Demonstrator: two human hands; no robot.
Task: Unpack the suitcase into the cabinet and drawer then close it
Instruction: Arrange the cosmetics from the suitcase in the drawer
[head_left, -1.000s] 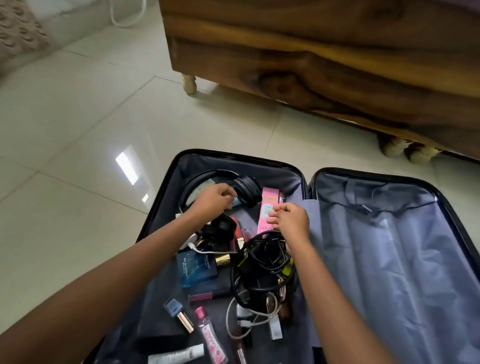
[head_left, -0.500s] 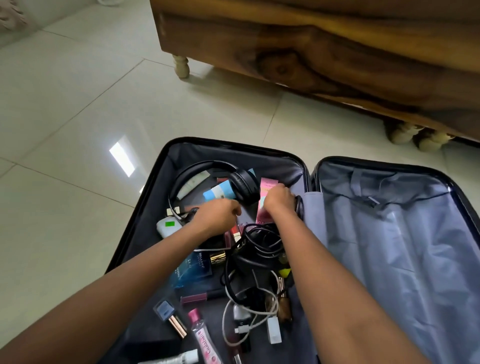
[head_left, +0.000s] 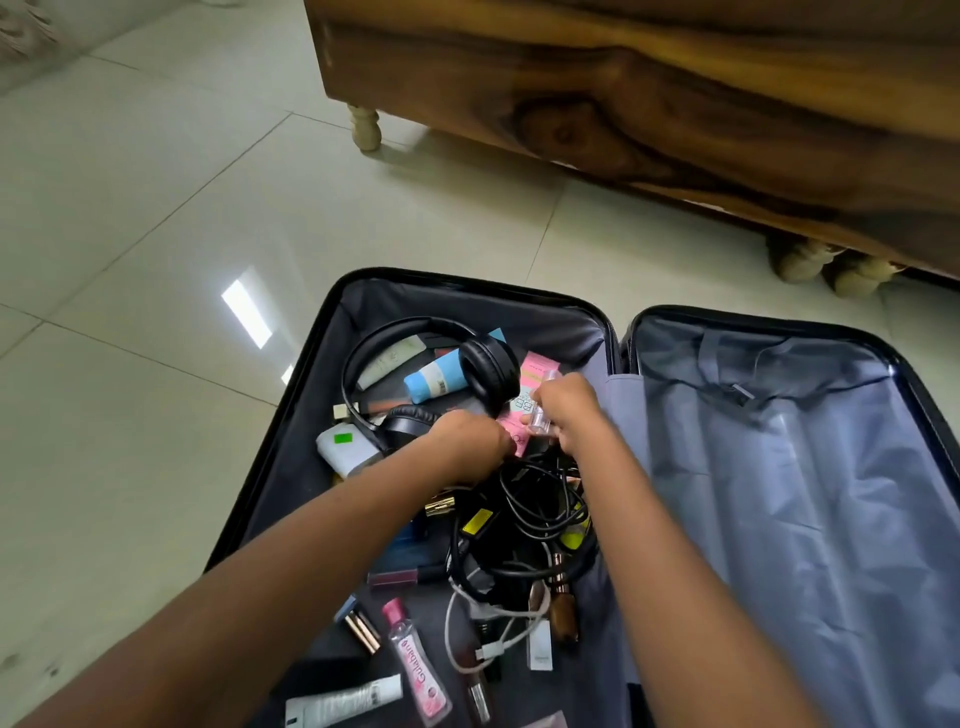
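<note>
1. The suitcase (head_left: 332, 312) lies open on the floor (head_left: 156, 208). Its left half is full of small items and its right half shows only grey lining (head_left: 779, 467).
2. The right hand (head_left: 571, 415) pinches a small clear bottle (head_left: 539, 418) in its fingers, just above the pink box (head_left: 537, 366).
3. The left hand (head_left: 465, 441) is curled, its fingertips against the lower end of the box. I cannot tell whether it grips anything.
4. The step in hand looks like gathering small items for the first trip out.
5. To do it well, lift the bottle straight up, clear of the cables (head_left: 535, 499) just below it, so no loop comes along.
6. Keep the bottle upright in case its cap is loose.
7. The left hand could take the box, or the headphones (head_left: 491, 374) beside it, so that each trip carries more.
8. The cables are best lifted as one bundle, not pulled by a single strand.
9. Since half a second ago, the right hand has come off the top of the box and now shows the bottle, which was not visible before.
10. The left hand has moved right, from below the headphones to meet the right hand at the box.
11. The headphones and cables lie as they did.
</note>
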